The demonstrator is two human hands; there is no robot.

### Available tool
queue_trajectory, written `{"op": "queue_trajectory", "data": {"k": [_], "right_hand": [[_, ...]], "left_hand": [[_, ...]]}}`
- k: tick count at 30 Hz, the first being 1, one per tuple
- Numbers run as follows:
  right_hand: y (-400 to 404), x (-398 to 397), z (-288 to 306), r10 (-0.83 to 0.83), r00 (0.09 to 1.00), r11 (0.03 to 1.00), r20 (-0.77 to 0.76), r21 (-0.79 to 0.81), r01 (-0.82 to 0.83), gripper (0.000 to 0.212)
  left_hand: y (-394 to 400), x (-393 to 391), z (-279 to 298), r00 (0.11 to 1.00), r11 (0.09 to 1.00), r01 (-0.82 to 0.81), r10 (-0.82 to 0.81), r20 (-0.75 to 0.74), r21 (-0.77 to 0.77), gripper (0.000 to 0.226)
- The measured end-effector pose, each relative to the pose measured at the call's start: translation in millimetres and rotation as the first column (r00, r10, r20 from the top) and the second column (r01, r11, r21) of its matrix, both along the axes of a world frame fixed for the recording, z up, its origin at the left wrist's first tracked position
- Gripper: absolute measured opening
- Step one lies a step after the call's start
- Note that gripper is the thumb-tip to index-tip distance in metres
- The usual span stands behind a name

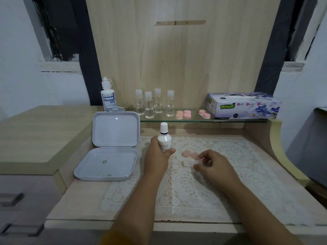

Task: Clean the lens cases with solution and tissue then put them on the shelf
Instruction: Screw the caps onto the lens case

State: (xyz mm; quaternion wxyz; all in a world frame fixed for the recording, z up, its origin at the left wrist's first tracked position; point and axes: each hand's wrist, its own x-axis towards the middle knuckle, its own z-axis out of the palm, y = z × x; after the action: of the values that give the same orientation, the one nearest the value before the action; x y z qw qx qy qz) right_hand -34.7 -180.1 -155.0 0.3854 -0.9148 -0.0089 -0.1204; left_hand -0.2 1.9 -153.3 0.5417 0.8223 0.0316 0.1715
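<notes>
Your left hand (158, 150) grips the small solution bottle (164, 138) upright with its cap on, while your right hand (213, 165) pinches the open white lens case (190, 163) on the lace mat (230, 156), its two pink caps (190, 154) lying just beyond it. You look to be at the wetting step (three pink-capped cases (192, 114) already sit on the glass shelf (230, 120)). Next, uncap the bottle, tip solution into the wells, then reach for the tissue box (244, 106).

Lace mat (221, 175) on wooden desk (83, 197)
</notes>
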Motion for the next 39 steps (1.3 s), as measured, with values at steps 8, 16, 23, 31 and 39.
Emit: {"op": "queue_trajectory", "data": {"k": [8,16,23,31,39], "right_hand": [[-2,5,-3,0.034,0.999,0.996,0.002,-0.077,-0.033,0.019],[-2,7,-5,0.024,1.000,0.993,0.011,-0.112,-0.023,0.024],[-3,9,-6,0.029,0.999,0.991,0.017,-0.129,-0.027,0.024],[-4,10,-7,0.031,0.999,0.991,0.024,-0.127,-0.028,0.022],[-3,10,-7,0.030,0.999,0.990,0.027,-0.139,-0.026,0.021]], "left_hand": [[-9,-23,7,0.861,0.975,-0.222,0.186,0.473,0.020,0.048],[-16,-21,0,0.924,0.889,0.338,-0.376,0.071,0.309,0.063],[-19,-20,1,0.904,0.809,0.419,-0.412,-0.111,0.412,0.066],[-16,-21,-2,0.961,0.793,0.192,-0.272,0.055,0.578,0.057],[-18,-17,-4,0.956,0.709,0.229,-0.294,-0.016,0.667,0.035]]}}
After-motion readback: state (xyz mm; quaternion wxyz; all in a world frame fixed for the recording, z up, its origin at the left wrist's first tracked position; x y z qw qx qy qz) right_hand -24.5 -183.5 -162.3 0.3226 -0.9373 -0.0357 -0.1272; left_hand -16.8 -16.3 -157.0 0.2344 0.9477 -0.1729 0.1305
